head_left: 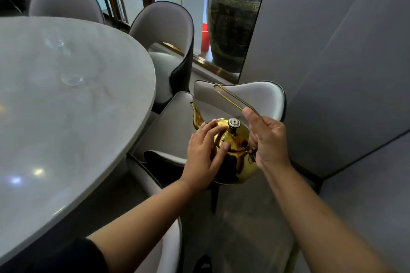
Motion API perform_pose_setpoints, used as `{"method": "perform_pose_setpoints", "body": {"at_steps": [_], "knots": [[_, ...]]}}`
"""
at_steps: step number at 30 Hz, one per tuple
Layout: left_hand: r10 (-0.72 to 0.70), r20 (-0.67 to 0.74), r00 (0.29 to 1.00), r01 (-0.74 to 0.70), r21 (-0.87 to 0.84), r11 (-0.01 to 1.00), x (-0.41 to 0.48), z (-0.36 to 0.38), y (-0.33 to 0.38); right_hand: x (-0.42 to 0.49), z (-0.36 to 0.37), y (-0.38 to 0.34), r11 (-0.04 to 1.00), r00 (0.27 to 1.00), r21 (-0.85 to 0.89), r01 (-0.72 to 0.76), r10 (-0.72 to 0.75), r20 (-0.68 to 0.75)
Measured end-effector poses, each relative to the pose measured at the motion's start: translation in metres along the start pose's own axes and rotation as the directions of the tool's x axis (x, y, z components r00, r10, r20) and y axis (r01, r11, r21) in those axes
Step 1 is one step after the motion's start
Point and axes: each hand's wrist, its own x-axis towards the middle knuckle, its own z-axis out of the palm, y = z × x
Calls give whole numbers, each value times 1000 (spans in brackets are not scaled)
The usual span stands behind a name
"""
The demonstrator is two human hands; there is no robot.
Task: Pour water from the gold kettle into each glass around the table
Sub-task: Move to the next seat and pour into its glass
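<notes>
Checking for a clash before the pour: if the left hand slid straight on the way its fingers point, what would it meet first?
Probably the lid knob of the gold kettle: the left hand lies on the kettle's shoulder, fingers aimed up-right towards it. Depth is unclear.

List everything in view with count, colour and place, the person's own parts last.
table: one, pale grey marble, left
glasses: two, clear, on the table
chairs: four, grey with dark trim, around the table's edge
gold kettle: one, held above a chair seat
kettle handle: one, gold, raised
large jar: one, dark, behind glass
red object: one, beside the jar
wall panels: grey, right
left hand: fingers on the kettle body
right hand: gripping the handle
</notes>
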Motion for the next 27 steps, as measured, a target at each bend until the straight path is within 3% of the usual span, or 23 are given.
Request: {"method": "perform_pose_setpoints", "body": {"at_steps": [14,22,27], "knots": [[-83,-203,976,119,170,978,159,89,-23,199,-56,6,999,979,34,-41,33,202],[-236,-395,888,303,115,946,254,185,-18,332,-113,4,997,887,-17,-74,73,456],[-319,-377,870,386,116,915,302,219,-21,396,-132,11,995,855,-10,-103,93,510]]}}
